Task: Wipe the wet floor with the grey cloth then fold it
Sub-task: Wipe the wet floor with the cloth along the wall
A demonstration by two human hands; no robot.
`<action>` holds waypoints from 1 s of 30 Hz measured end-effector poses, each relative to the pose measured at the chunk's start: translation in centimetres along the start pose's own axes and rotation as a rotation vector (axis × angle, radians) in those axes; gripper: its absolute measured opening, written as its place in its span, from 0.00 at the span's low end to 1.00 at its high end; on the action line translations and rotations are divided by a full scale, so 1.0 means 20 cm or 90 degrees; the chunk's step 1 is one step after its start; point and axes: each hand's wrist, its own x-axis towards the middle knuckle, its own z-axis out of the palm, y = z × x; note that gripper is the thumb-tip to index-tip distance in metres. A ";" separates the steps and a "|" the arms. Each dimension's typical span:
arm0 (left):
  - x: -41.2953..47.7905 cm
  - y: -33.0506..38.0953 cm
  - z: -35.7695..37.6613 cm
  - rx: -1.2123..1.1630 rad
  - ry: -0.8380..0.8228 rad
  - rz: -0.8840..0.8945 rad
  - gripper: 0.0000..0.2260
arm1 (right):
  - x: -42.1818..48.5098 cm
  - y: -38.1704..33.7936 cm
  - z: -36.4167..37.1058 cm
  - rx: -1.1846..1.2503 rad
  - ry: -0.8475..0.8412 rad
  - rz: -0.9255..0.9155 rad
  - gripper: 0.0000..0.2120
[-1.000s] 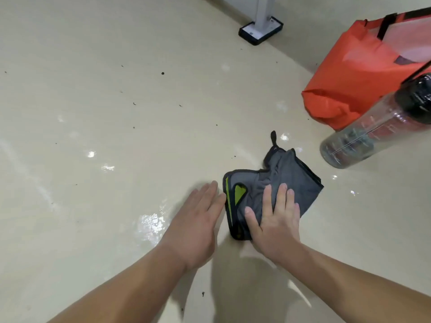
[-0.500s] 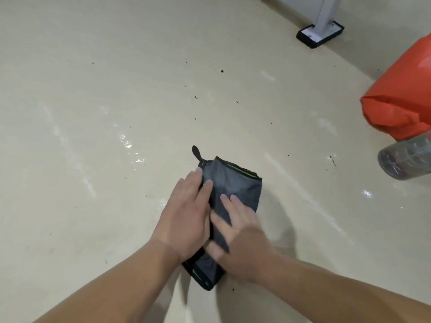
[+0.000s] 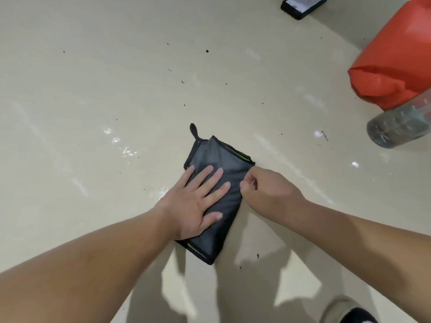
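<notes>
The grey cloth, black-edged with a black loop at its far corner, lies folded into a narrow strip on the beige floor. My left hand lies flat on the cloth's near half with fingers spread and straight, pressing it down. My right hand is at the cloth's right edge, its fingers curled and pinching that edge. Wet glints show on the floor to the left of the cloth.
An orange bag sits at the far right, and a clear plastic bottle lies just in front of it. A black-rimmed post base is at the top edge. A shoe and trouser cuff show at bottom right. Dark specks dot the floor.
The cloth went from a loose wide fold to a narrow strip. My left hand moved onto it and flattened out; my right hand left the top and now pinches the right edge.
</notes>
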 end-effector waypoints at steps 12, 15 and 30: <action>-0.64 -0.44 0.27 -0.067 0.090 -0.189 0.33 | -0.19 -0.67 0.17 -0.333 -0.170 -0.017 0.21; -0.82 -0.29 0.35 -0.132 0.116 -0.264 0.32 | -0.17 -0.88 0.27 -0.400 -0.166 -0.060 0.19; -1.92 -0.64 0.76 -0.180 0.106 -0.562 0.31 | -0.25 -1.64 1.11 -0.234 -0.042 -0.310 0.10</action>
